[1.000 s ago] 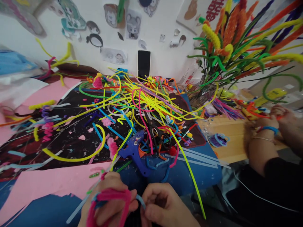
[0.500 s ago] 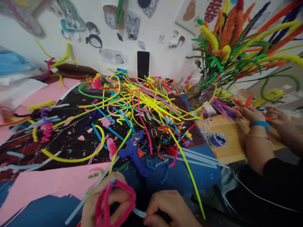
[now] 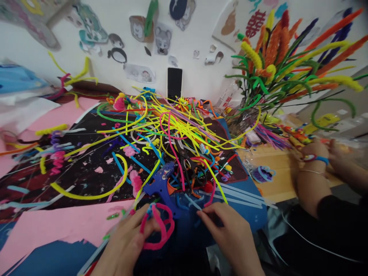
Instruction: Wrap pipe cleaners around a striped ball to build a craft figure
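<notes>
My left hand (image 3: 129,237) is closed on a bright pink pipe cleaner shape (image 3: 161,245), bent into rounded loops with a small blue bit at its top. My right hand (image 3: 230,230) pinches one end of a short light blue pipe cleaner (image 3: 192,201) between thumb and fingertips. The piece points away toward the black scissors (image 3: 185,159). Between and beyond my hands lies a blue glue gun (image 3: 161,184), partly behind the pink loops. A long yellow-green pipe cleaner (image 3: 217,182) runs down near my right fingers.
A heap of yellow pipe cleaners (image 3: 184,122) covers the table's middle. Pink paper (image 3: 57,222) lies left, clear glue sticks (image 3: 241,195) right. A phone (image 3: 174,82) leans on the wall. Pipe cleaner flowers (image 3: 276,53) stand right, near another person's arms (image 3: 313,180).
Both hands have moved forward over the table edge, the pink loops with the left. My right hand has shifted right, away from the loops. The other person's hands have moved slightly.
</notes>
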A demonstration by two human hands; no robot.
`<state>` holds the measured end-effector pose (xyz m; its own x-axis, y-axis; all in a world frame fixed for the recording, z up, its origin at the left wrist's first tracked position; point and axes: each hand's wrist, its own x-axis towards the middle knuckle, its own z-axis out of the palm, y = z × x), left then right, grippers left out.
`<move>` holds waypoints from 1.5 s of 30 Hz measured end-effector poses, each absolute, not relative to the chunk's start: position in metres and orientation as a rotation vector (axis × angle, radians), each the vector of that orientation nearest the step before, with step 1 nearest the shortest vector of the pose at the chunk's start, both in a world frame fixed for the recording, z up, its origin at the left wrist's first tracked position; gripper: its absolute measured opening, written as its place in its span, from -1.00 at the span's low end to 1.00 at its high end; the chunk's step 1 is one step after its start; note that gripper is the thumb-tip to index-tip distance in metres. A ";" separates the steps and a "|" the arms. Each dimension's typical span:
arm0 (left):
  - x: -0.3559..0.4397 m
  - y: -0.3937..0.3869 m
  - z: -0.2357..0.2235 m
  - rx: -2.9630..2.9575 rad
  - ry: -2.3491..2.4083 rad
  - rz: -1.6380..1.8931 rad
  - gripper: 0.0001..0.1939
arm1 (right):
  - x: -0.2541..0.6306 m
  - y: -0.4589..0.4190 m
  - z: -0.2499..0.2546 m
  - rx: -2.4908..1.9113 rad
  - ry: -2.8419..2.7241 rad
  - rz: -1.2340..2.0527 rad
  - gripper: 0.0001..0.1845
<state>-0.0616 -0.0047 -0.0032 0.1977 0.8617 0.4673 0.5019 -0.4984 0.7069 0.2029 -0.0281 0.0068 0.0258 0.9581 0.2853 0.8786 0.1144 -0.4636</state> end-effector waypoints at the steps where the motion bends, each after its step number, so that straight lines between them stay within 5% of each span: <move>1: -0.061 -0.007 -0.003 2.252 1.234 1.121 -0.64 | 0.203 -0.026 0.005 -1.804 -1.861 0.206 -0.57; 8: -0.028 -0.002 0.036 2.371 1.021 0.965 -0.67 | 0.192 -0.026 0.033 -1.411 -1.898 0.345 -0.74; 12: -0.019 0.002 0.034 2.288 0.996 0.973 -0.65 | 0.178 -0.032 0.046 -1.190 -1.941 0.455 -0.54; 16: -0.022 0.001 0.023 2.261 1.041 0.967 -0.78 | 0.171 -0.029 0.042 -1.222 -1.835 0.538 -0.79; 21: -0.025 0.000 0.023 2.171 0.997 1.130 -0.92 | 0.174 -0.022 0.032 -1.205 -1.628 0.736 -0.85; 28: -0.016 -0.003 0.017 1.868 0.921 1.401 -0.69 | 0.171 -0.017 0.018 -1.178 -1.204 1.175 -0.64; 35: -0.010 0.000 0.024 2.100 0.923 1.433 -0.91 | 0.160 -0.020 0.021 -1.123 -1.064 1.518 -0.49; 40: -0.009 -0.004 0.029 2.114 1.077 1.474 -0.91 | 0.166 -0.027 0.019 -1.200 -1.049 1.290 -0.80; 45: -0.010 -0.005 0.032 2.174 1.093 1.343 -0.90 | 0.176 -0.026 0.026 -1.152 -1.405 0.943 -0.85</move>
<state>-0.0098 -0.0045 0.0320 0.2491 0.7666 0.5919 0.4239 -0.6358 0.6450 0.1762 -0.0258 0.0264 0.0031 0.9729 0.2314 0.1542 0.2281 -0.9613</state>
